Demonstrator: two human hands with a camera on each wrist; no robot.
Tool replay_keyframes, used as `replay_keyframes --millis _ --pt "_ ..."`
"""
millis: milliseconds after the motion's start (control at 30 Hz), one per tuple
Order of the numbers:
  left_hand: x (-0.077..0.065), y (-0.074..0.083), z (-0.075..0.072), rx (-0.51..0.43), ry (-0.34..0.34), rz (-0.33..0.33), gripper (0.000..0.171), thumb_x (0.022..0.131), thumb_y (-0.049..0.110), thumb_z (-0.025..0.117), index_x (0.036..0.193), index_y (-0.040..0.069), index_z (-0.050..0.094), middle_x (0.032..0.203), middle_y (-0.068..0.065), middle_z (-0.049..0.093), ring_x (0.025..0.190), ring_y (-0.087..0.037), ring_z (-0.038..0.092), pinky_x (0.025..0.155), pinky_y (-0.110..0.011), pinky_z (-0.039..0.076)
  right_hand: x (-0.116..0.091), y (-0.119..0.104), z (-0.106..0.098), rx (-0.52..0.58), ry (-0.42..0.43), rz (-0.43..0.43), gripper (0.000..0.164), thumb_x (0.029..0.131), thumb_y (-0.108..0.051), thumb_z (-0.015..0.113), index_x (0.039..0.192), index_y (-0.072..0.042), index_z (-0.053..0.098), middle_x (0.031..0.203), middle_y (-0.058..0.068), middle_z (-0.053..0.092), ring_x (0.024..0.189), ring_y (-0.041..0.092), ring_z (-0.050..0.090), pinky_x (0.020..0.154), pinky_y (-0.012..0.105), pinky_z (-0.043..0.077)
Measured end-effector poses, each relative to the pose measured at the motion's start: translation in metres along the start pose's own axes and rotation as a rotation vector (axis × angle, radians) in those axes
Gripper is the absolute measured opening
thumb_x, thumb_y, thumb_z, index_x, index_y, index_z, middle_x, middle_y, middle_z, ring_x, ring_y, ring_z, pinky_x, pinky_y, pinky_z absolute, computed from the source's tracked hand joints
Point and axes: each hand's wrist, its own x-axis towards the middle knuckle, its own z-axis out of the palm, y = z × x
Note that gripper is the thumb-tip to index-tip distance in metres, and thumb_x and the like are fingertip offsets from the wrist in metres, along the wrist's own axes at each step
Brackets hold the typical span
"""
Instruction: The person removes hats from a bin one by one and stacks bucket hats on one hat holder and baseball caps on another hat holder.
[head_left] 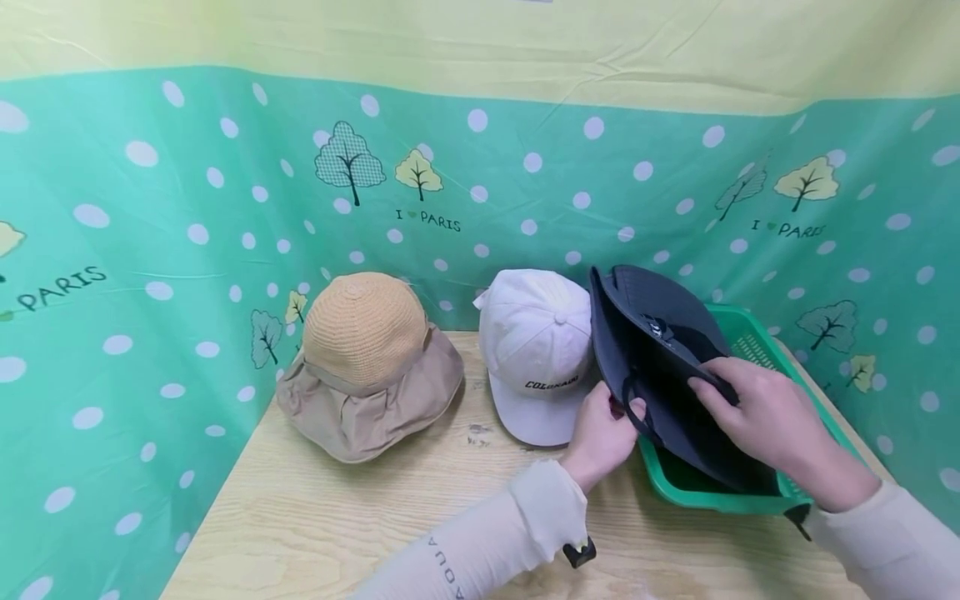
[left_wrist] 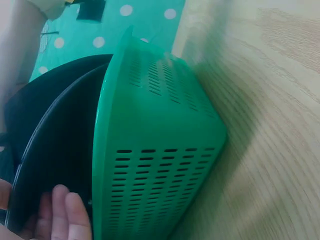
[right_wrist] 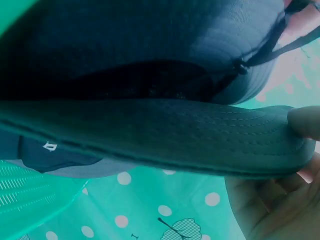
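Note:
A dark wide-brimmed sun hat [head_left: 660,358] with a thin chin cord is held on edge over the green plastic basket [head_left: 720,502], its lower brim dipping inside the rim. My left hand [head_left: 606,435] pinches the near-left brim; in the left wrist view its fingers [left_wrist: 61,215] lie along the brim's inner face. On the other side, my right hand [head_left: 768,412] grips the opposite brim edge, thumb on one face and fingers behind it, as the right wrist view shows. The hat's opening faces me, between both hands.
A white baseball cap [head_left: 536,333] lettered COLORADO sits just left of the dark hat, close to my left hand. Farther left is a straw sun hat [head_left: 367,333] with a beige cloth brim. A patterned curtain [head_left: 525,167] hangs behind the wooden table [head_left: 300,517].

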Motion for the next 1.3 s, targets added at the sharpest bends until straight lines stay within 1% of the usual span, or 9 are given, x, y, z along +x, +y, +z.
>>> replay_keyframes --millis 200,300,400,533,767,1000,1133,1233,1300 --pt "-0.001 -0.003 0.002 0.049 0.000 -0.035 0.014 0.086 0.020 0.071 0.093 0.011 0.063 0.072 0.009 0.057 0.067 -0.003 0.053 0.065 -0.019 0.045 0.006 0.008 -0.005 -0.036 0.070 -0.033 0.025 0.084 -0.010 0.071 0.069 -0.019 0.052 0.060 -0.007 0.040 0.053 0.009 0.037 0.046 0.026 0.033" --pt "-0.001 -0.004 0.003 0.042 0.002 -0.057 0.012 0.085 0.018 0.071 0.092 0.011 0.063 0.069 0.009 0.057 0.064 -0.003 0.054 0.064 -0.018 0.045 0.008 0.013 -0.013 -0.070 0.068 0.003 0.022 0.085 -0.014 0.069 0.069 -0.017 0.056 0.060 -0.005 0.044 0.053 0.011 0.039 0.045 0.028 0.032" --pt "-0.001 -0.004 0.002 0.024 -0.001 -0.077 0.010 0.086 0.014 0.069 0.093 0.010 0.063 0.067 0.007 0.058 0.059 -0.004 0.055 0.062 -0.019 0.047 0.011 0.020 -0.023 -0.089 0.059 0.050 0.010 0.085 -0.015 0.069 0.079 -0.008 0.068 0.072 0.002 0.056 0.061 0.019 0.050 0.050 0.038 0.041" --pt "0.001 -0.003 0.001 -0.049 -0.018 -0.101 0.009 0.087 0.008 0.066 0.095 0.008 0.061 0.069 0.003 0.059 0.054 -0.009 0.059 0.055 -0.023 0.052 0.015 0.035 -0.036 -0.111 0.033 0.142 0.017 0.085 -0.014 0.068 0.091 0.001 0.072 0.086 0.011 0.057 0.072 0.028 0.052 0.056 0.044 0.042" --pt "0.007 0.000 -0.004 -0.095 -0.007 -0.104 0.006 0.089 0.001 0.062 0.093 0.004 0.059 0.069 -0.002 0.062 0.050 -0.022 0.063 0.049 -0.031 0.054 0.023 0.075 -0.054 -0.090 -0.010 0.314 0.029 0.093 -0.023 0.059 0.083 0.004 0.064 0.089 0.023 0.057 0.073 0.032 0.049 0.056 0.041 0.036" --pt "0.017 0.009 -0.015 -0.161 0.002 -0.069 0.005 0.093 -0.001 0.055 0.091 0.003 0.056 0.065 -0.007 0.061 0.041 -0.023 0.060 0.042 -0.036 0.053 0.019 0.117 -0.061 0.013 -0.098 0.573 0.050 0.098 -0.043 0.045 0.098 0.006 0.057 0.071 0.016 0.055 0.058 0.026 0.047 0.047 0.033 0.035" --pt "0.025 0.018 -0.022 -0.186 0.000 -0.015 0.003 0.092 -0.003 0.053 0.093 -0.001 0.056 0.068 -0.011 0.063 0.042 -0.021 0.060 0.042 -0.038 0.053 0.014 0.140 -0.062 0.061 -0.105 0.677 0.057 0.099 -0.044 0.042 0.111 0.010 0.056 0.084 0.032 0.057 0.059 0.022 0.050 0.049 0.035 0.040" --pt "0.030 0.021 -0.028 -0.209 0.001 0.005 0.005 0.091 -0.005 0.053 0.094 -0.004 0.056 0.070 -0.013 0.062 0.044 -0.022 0.060 0.042 -0.038 0.052 0.009 0.154 -0.060 0.083 -0.108 0.738 0.065 0.100 -0.044 0.041 0.124 0.016 0.049 0.103 0.040 0.054 0.060 0.022 0.054 0.056 0.042 0.046" --pt "0.032 0.021 -0.031 -0.206 0.002 0.006 0.005 0.091 -0.004 0.052 0.094 -0.005 0.056 0.070 -0.013 0.061 0.044 -0.022 0.060 0.042 -0.039 0.052 0.005 0.161 -0.058 0.099 -0.110 0.769 0.067 0.100 -0.044 0.039 0.125 0.018 0.046 0.107 0.042 0.051 0.061 0.025 0.055 0.061 0.049 0.047"
